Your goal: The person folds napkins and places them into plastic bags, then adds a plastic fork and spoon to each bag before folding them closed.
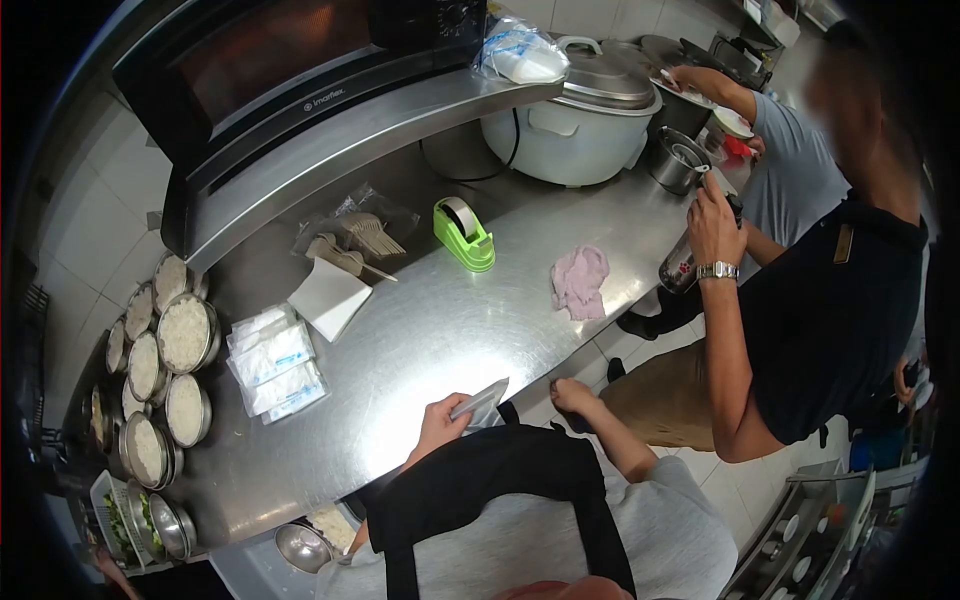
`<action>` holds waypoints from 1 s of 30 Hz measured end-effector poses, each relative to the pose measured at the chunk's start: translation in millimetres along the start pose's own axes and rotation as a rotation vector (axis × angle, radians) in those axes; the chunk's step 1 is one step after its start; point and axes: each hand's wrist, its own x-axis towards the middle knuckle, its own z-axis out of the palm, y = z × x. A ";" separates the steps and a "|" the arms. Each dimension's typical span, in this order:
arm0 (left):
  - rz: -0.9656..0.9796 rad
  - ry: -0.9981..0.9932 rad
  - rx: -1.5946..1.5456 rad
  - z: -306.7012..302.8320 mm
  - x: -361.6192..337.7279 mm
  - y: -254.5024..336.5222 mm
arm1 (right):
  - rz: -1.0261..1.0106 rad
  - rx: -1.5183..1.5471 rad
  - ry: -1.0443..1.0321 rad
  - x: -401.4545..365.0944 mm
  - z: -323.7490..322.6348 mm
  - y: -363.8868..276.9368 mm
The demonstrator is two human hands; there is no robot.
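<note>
My left hand (pixel 438 428) is closed on a small flat plastic packet (pixel 482 402), greyish and see-through, at the front edge of the steel counter (pixel 420 330). Its pointed end sticks out to the right. Past the counter edge, over the floor, my right hand (pixel 573 396) hangs with its fingers curled in; whether anything is inside them is hidden. Nearest the left hand on the counter lie white packets in clear plastic (pixel 275 362) and a folded white paper (pixel 332 298). A pink cloth (pixel 579 282) rests crumpled near the edge, beyond my right hand.
Several metal bowls of rice (pixel 186 334) crowd the left end. A green tape dispenser (pixel 464 234) and wooden forks (pixel 372 236) stand mid-counter. Behind are an oven (pixel 300 70) on a shelf and a large rice cooker (pixel 572 130). A co-worker (pixel 800 330) holding a dark tumbler (pixel 682 262) stands at right.
</note>
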 end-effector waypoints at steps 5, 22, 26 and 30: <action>0.006 0.016 -0.001 0.3 -0.1 -0.3 | -0.104 0.284 0.253 -49.5 -106.6 -25.9; -0.058 0.375 -0.175 -19.8 -20.2 18.2 | -0.274 -0.425 1.119 123.4 -193.3 -14.9; -0.061 0.490 -0.269 -28.9 -25.7 21.3 | -0.191 -0.549 1.042 158.9 -225.3 -31.6; -0.059 0.564 -0.299 -42.1 -25.5 23.8 | -0.035 -0.581 0.932 183.2 -248.6 -42.6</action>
